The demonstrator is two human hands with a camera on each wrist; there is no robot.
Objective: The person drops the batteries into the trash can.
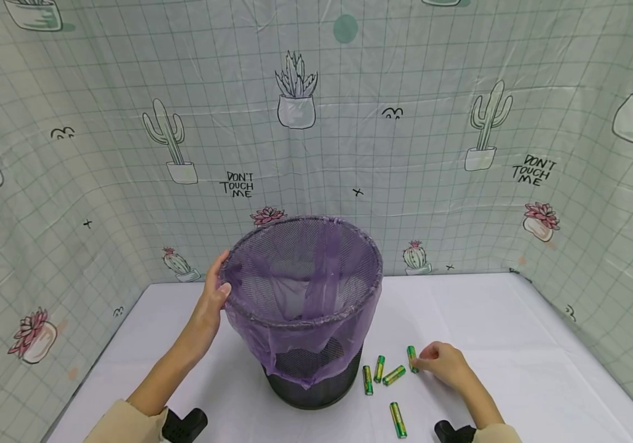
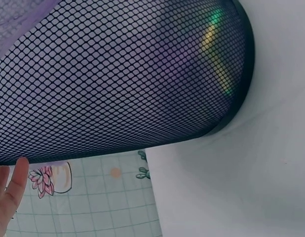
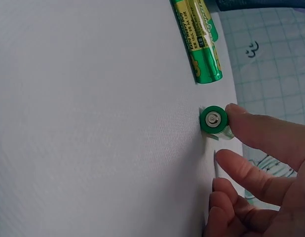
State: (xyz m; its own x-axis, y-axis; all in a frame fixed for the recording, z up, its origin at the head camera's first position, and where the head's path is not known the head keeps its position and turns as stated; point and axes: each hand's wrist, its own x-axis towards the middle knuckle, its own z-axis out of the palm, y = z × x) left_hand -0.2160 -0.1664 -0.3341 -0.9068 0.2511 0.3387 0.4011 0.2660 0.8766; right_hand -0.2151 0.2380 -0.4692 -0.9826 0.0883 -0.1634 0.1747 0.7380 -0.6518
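Note:
A black mesh wastebasket (image 1: 316, 375) lined with a purple bag (image 1: 299, 289) stands on the white table (image 1: 515, 344). My left hand (image 1: 218, 284) holds its rim on the left, thumb on top of the rim and fingers along the outside. In the left wrist view the mesh wall (image 2: 118, 74) fills the frame, with straight fingers (image 2: 12, 187) at the lower left. My right hand (image 1: 424, 358) pinches the end of a green battery (image 1: 412, 359) lying right of the basket. The right wrist view shows that battery (image 3: 214, 120) end-on against a fingertip (image 3: 241, 121), the other fingers curled.
Several more green-and-yellow batteries lie loose by the basket's base: (image 1: 367, 379), (image 1: 379, 368), (image 1: 394, 375) and one nearer me (image 1: 397, 419). Another battery (image 3: 199, 39) lies just beyond the pinched one. A cactus-print curtain (image 1: 349, 123) walls in the table on three sides.

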